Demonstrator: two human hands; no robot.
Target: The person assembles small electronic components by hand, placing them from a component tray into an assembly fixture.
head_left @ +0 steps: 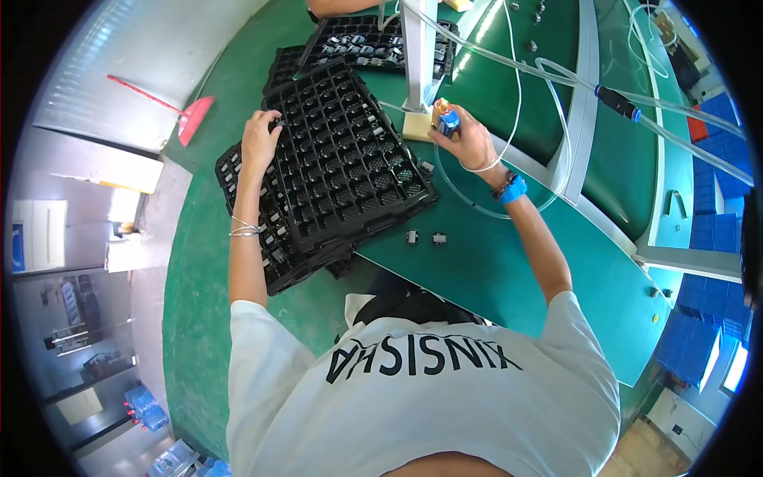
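Two hands: watching from afar, I see the left hand (259,141) and the right hand (470,143) well apart
Left grip: fingers and thumb curl at the left rim of the upper black tray (338,151); I cannot tell whether they pinch a small dark piece or the rim itself
Right grip: I see it clenched around a blue-and-amber tool (449,121), just beside a yellow block (418,127)
Tray stack: the upper black tray lies askew over a lower black tray (288,277), which juts out to the left with silvery parts in its pockets
Loose parts: two small metal parts (412,237) sit near each other on the green table (509,262)
Far end: I make out a far tray (314,56) holding metal pieces, near another person's forearm (342,6)
Wrists: blue band (515,188) on the right, thin bracelets (245,229) on the left
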